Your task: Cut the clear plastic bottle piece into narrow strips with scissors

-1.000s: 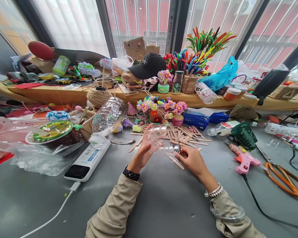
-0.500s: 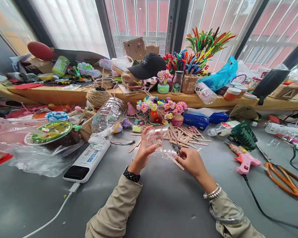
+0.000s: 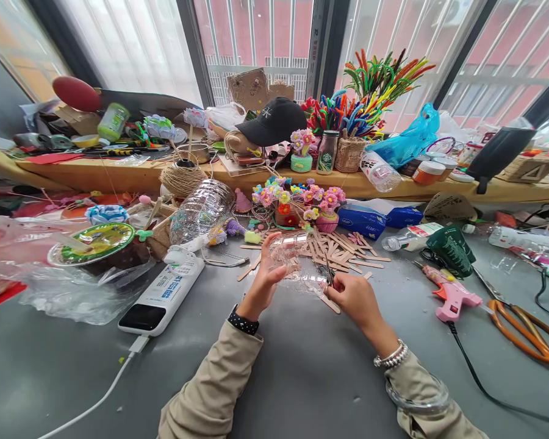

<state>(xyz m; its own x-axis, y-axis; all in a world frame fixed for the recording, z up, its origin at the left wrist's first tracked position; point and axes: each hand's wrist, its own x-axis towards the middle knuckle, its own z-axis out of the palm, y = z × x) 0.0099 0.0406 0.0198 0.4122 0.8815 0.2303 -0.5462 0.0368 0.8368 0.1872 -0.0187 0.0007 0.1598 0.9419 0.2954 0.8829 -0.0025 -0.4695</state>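
Note:
My left hand (image 3: 266, 275) is closed around one side of a clear plastic bottle piece (image 3: 297, 259), thumb at the near side and fingers behind. At its right edge, my right hand (image 3: 353, 299) grips a small pair of dark scissors (image 3: 328, 274). The scissor blades touch the plastic rim; their handles are mostly hidden in my fingers. Just behind both hands lies a loose pile of wooden craft sticks (image 3: 336, 253), and one stick sticks out below the plastic.
A white power bank (image 3: 162, 299) with a cable lies to the left. On the right are a pink glue gun (image 3: 455, 292) and large orange-handled scissors (image 3: 519, 329). Fluffy flowers (image 3: 332, 201), a tissue pack (image 3: 361, 221) and a cluttered wooden ledge (image 3: 274, 183) stand behind.
Both hands stay almost in the same place, with the plastic and the scissors still held. The whole view shifts very slightly.

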